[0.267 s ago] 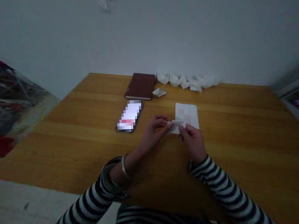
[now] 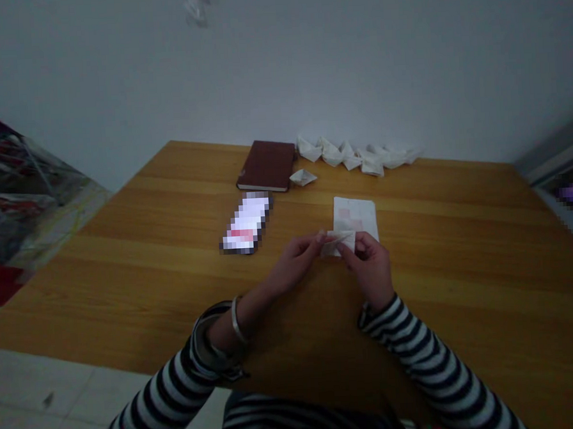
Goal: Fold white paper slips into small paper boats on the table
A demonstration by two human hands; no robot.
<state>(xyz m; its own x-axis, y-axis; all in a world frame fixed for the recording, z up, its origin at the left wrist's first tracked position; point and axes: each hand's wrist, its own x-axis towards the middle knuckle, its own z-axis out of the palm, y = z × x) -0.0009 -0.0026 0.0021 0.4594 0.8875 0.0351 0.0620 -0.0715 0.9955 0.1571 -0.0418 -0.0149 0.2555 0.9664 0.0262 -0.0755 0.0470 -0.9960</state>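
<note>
A small folded piece of white paper is held up between both hands over the table. My left hand pinches its left end between thumb and fingers. My right hand grips the right end, with the thumb pressed on the near face. Just behind the hands lies a white sheet or pad with faint pink print, its near part hidden by the held paper and my right hand. One folded paper boat sits farther back, apart from the others.
Several white paper boats stand in a row by the wall. A brown notebook lies left of them. A phone with a lit, blurred screen is left of my hands on the wooden table.
My left fingers have drawn together at the paper's left end. My right thumb has shifted left across the paper, whose near face now shows more. The view has moved slightly.
</note>
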